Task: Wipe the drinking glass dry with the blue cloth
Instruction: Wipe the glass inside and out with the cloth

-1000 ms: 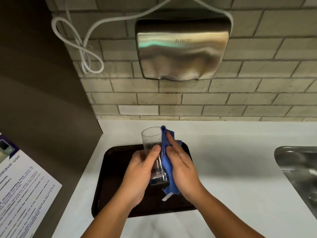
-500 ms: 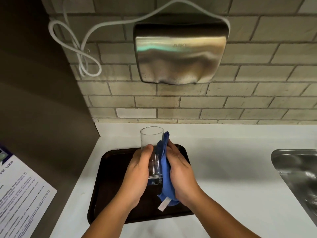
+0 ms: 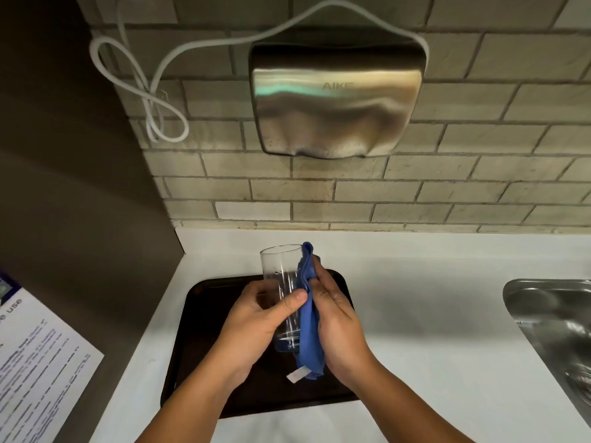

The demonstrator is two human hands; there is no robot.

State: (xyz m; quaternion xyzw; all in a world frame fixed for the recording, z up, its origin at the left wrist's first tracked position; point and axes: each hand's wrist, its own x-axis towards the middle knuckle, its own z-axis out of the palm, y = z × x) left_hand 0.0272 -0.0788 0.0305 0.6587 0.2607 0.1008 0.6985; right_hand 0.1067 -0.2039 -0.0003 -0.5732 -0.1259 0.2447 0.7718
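Observation:
A tall clear drinking glass (image 3: 281,266) is held upright above a dark tray. My left hand (image 3: 256,327) wraps its lower half, thumb across the front. A blue cloth (image 3: 308,334) with a white tag runs along the glass's right side, from near the rim down past the base. My right hand (image 3: 339,327) presses the cloth flat against the glass, fingers pointing up toward the rim. The lower part of the glass is partly hidden by my left hand.
The dark brown tray (image 3: 204,314) lies on a white counter (image 3: 431,314) under my hands. A steel sink (image 3: 556,321) is at the right edge. A metal hand dryer (image 3: 335,100) hangs on the brick wall. A printed sheet (image 3: 35,362) is on the left panel.
My right hand has slid the cloth up along the glass side, its fingers now nearer the rim. My left thumb has shifted across the front of the glass.

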